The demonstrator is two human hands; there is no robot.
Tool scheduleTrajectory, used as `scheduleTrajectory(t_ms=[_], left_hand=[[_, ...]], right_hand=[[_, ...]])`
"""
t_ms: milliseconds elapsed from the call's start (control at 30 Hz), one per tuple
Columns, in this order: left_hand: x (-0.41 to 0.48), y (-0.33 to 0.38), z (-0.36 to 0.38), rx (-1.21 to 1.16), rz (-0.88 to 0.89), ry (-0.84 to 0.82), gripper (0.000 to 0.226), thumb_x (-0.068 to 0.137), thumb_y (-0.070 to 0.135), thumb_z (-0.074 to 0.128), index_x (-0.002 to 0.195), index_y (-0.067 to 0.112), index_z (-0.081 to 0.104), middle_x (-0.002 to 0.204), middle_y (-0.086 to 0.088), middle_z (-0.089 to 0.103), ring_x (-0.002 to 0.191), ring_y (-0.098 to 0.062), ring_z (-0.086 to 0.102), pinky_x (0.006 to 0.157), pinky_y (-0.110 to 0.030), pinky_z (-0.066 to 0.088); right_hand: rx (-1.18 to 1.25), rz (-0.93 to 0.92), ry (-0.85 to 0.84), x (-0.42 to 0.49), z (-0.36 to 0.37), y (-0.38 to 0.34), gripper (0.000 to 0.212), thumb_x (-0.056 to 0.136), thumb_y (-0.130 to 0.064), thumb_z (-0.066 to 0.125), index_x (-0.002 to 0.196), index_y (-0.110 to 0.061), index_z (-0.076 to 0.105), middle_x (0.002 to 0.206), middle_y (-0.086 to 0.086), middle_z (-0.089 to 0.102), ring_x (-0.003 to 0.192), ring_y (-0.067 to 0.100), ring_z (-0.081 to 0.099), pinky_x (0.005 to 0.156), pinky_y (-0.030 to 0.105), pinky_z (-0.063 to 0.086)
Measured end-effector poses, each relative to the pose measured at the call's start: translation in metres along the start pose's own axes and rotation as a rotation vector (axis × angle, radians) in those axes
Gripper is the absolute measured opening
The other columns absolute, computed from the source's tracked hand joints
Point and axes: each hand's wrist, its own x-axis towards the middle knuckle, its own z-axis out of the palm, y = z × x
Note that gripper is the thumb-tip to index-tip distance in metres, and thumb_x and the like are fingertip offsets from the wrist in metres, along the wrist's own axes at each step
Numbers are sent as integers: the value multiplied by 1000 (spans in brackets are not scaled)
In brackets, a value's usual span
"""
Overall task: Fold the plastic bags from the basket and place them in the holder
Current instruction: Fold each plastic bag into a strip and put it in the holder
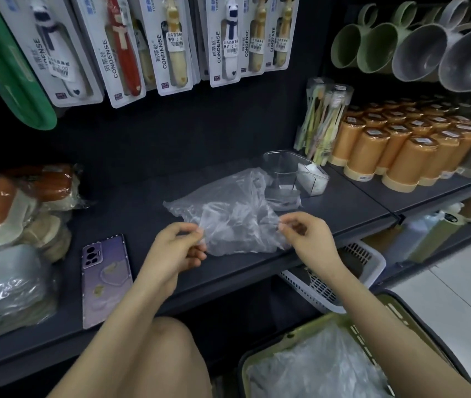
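A crumpled clear plastic bag point(228, 208) lies spread on the dark shelf point(131, 196). My left hand point(175, 248) pinches its near left corner, and my right hand point(306, 234) pinches its near right corner. Behind the bag, at its far right, stands a clear plastic holder point(291, 173) with white folded material in its right compartment. A green basket point(395, 311) sits low at the right, with more clear bags point(314, 366) heaped inside.
A purple phone point(105, 277) lies on the shelf left of my hands. Wrapped goods point(7, 225) pile up at the far left. Orange cups point(401, 150) and toothbrush packs point(320, 122) fill the right. A white basket point(343, 271) sits under the shelf.
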Motion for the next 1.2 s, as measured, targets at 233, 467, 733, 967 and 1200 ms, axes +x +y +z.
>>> scheduleTrajectory(t_ms=[233, 467, 733, 967, 1200], left_hand=[[18, 3, -25, -236, -63, 87, 9, 89, 1, 60, 98, 5, 62, 72, -8, 60, 47, -6, 57, 43, -14, 44], [14, -2, -35, -296, -141, 146, 4, 92, 7, 58, 91, 10, 60, 75, -8, 67, 66, -17, 62, 45, -16, 49], [15, 2, -36, -342, -274, 109, 6, 92, 12, 58, 88, 7, 60, 70, -10, 67, 69, -19, 60, 44, -18, 50], [25, -1, -35, -394, -230, 225, 17, 93, 2, 54, 78, 9, 56, 60, -4, 63, 66, -14, 54, 48, -15, 49], [36, -17, -26, -196, -116, 284, 19, 94, 2, 57, 75, 7, 58, 72, -5, 55, 60, -9, 47, 39, -10, 42]], right_hand=[[86, 26, 121, -10, -37, 16, 12, 89, -18, 66, 80, -26, 66, 80, -9, 67, 78, 7, 62, 75, 26, 49], [361, 108, -164, -35, -39, 15, 13, 87, -15, 68, 92, -17, 55, 108, 1, 65, 96, 0, 62, 82, 18, 48], [116, 32, -152, -54, -26, 21, 27, 84, -15, 73, 104, -29, 61, 93, -15, 61, 79, -11, 55, 70, 8, 40], [299, 80, -131, -58, -49, 34, 12, 82, 2, 71, 80, -9, 67, 71, 5, 58, 69, 19, 51, 68, 30, 45], [-45, 152, -560, -64, -88, 37, 59, 77, 7, 72, 121, -29, 56, 94, 0, 64, 75, 13, 57, 73, 24, 51]])
